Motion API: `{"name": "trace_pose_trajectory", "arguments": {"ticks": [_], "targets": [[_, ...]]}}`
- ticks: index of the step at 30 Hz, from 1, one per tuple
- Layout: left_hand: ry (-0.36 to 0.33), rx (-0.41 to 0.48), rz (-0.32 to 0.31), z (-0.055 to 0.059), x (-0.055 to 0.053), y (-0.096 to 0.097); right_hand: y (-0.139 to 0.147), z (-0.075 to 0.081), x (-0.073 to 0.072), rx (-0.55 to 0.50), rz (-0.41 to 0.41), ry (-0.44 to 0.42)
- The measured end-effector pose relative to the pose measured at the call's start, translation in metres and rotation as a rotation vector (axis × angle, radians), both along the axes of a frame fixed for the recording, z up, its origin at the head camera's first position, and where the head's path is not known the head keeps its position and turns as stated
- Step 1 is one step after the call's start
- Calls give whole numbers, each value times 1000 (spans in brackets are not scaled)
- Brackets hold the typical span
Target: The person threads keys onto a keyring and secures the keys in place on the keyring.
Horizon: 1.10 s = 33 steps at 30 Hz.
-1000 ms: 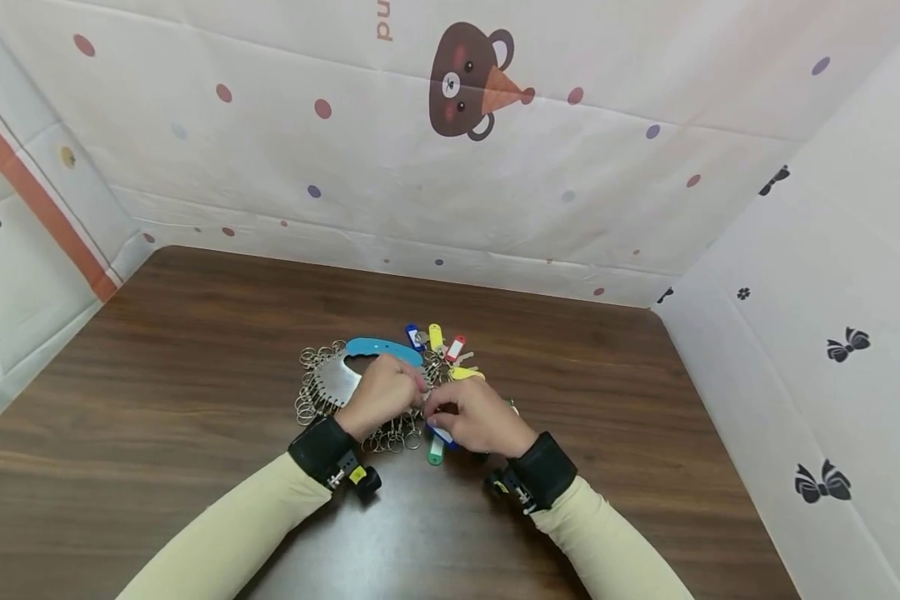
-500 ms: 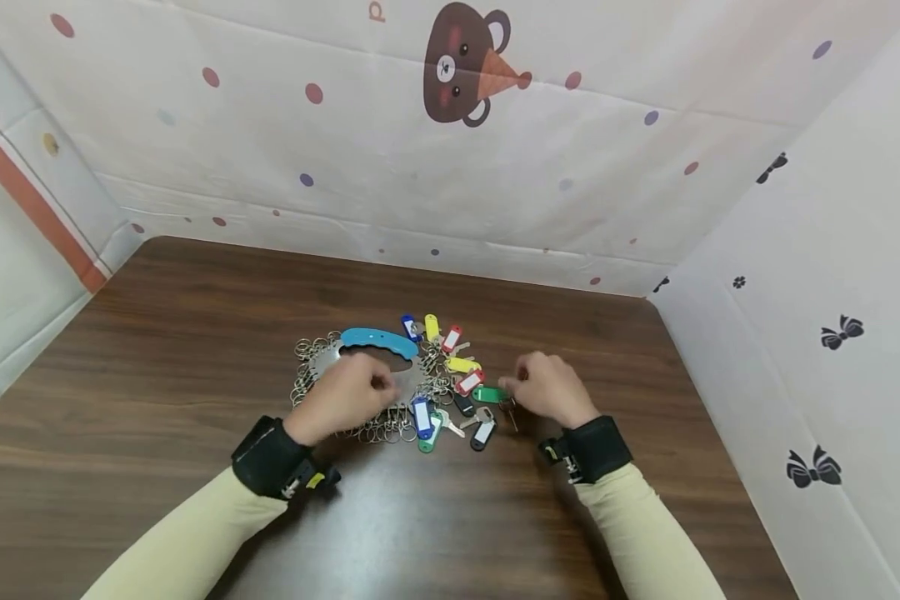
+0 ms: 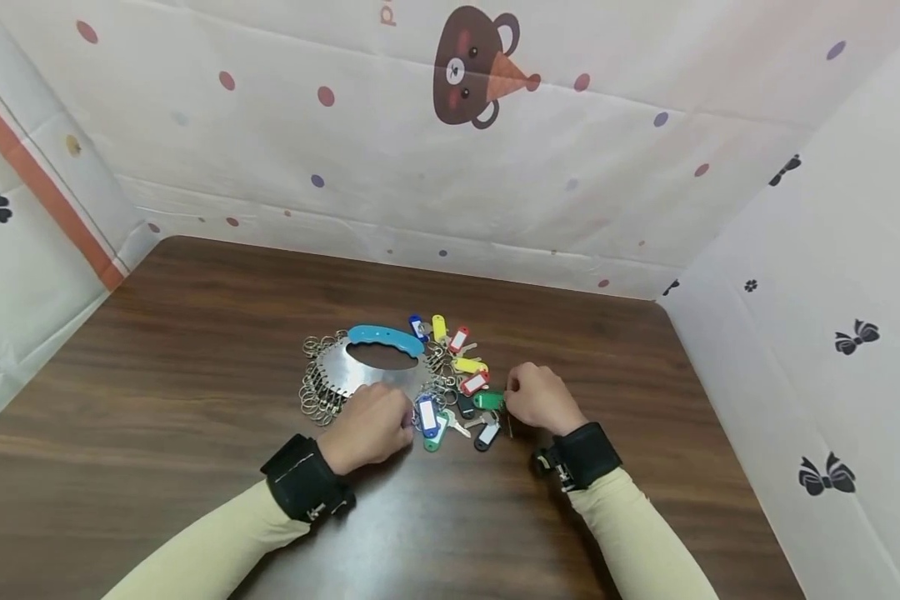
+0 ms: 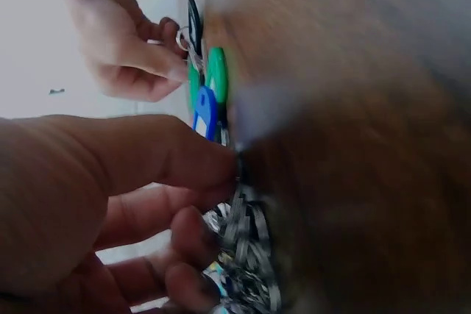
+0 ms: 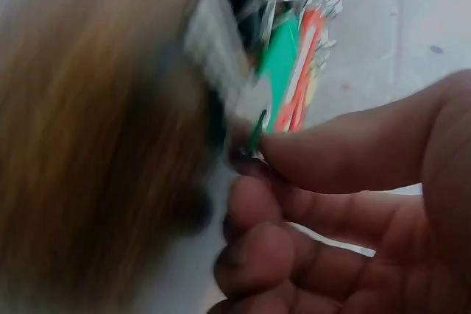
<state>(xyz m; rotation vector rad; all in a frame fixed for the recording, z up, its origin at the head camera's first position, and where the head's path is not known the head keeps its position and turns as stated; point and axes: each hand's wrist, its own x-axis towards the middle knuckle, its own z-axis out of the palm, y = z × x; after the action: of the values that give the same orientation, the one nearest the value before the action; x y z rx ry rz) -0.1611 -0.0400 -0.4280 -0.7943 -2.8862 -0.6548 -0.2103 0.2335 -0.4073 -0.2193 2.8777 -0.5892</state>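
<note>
A steel key-holder plate (image 3: 337, 367) with a blue handle (image 3: 385, 337) lies on the table, metal rings hooked around its edge. My left hand (image 3: 369, 423) is bent over the plate's front edge, covering rings there. In the left wrist view its thumb and forefinger come close together right at the rings (image 4: 250, 237); I cannot tell whether they hold one. My right hand (image 3: 542, 400) pinches the end of a green key tag (image 3: 487, 401), to the right of the plate. A key (image 3: 510, 426) hangs below those fingers. The right wrist view is blurred.
Blue (image 3: 427, 417), yellow (image 3: 469, 366), red (image 3: 474, 382) and black (image 3: 487, 437) key tags with keys cluster along the plate's right side. A brown wood-grain table (image 3: 225, 333) is enclosed by printed white sheets (image 3: 555, 192) at the back and sides.
My right hand has moved right from the plate to the green key tag. My left hand first drew back from the plate's right side, then lowered onto its front edge.
</note>
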Motion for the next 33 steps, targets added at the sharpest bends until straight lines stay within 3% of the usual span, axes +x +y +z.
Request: {"name": "trace_pose_trajectory", "arguments": {"ticks": [6,9,12,22,28,31,33], "targets": [[22,1,26,-1,-5,-2,4,11,4,-297,48,200],[36,-22,-57,-3,-5,2,-2,18,8,-467,102,217],[12,-41,-130,-6,-3,3,-10,21,12,-563,164,172],[-46,-63,-146,-2,-6,1,-27,19,19,-741,289,63],[-42,-133,-135,-3,-9,2,-40,10,21,-689,339,25],[-84,-94,-140,-3,-14,1,-45,6,22,-673,340,12],[-149,-7,-117,-3,-18,-2,-48,5,23,-679,344,-8]]}}
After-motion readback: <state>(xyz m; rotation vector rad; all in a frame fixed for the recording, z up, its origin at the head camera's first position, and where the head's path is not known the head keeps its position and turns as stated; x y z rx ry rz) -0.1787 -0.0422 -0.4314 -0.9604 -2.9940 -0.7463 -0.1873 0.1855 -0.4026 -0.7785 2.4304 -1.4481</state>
